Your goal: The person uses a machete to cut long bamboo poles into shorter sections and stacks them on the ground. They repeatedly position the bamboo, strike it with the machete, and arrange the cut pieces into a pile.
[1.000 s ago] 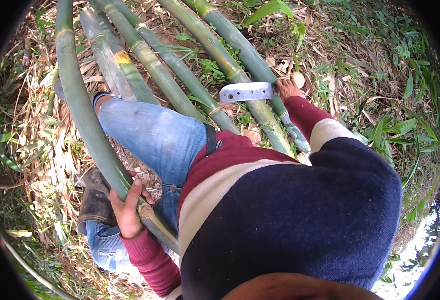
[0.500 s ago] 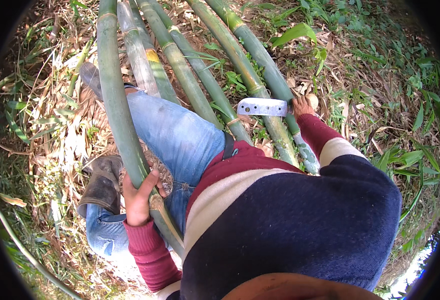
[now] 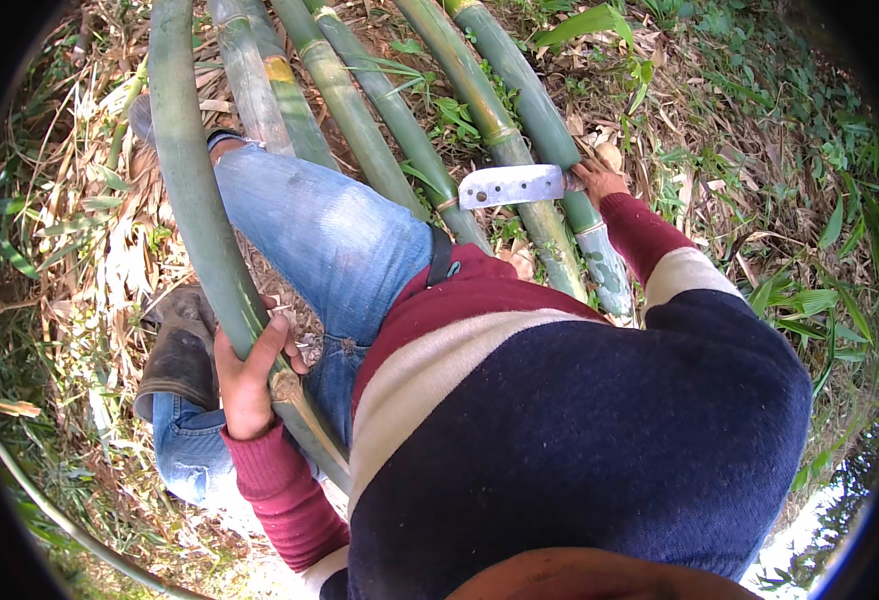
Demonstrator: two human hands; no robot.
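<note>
Head view: gripping one green bamboo pole (image 3: 200,180) with curled left hand (image 3: 251,378), left of six other poles (image 3: 348,105); holding one cleaver (image 3: 513,186) in closed right hand (image 3: 600,183), over the second pole from the right.

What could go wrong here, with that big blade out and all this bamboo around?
The bare right hand holds a wide knife; if the grip slipped, its blade might cut someone.

The left hand grips a long bamboo pole running beside the jeans leg; it could roll or knock against that leg.

Dry leaves litter the ground, so footing may be slippery.
</note>
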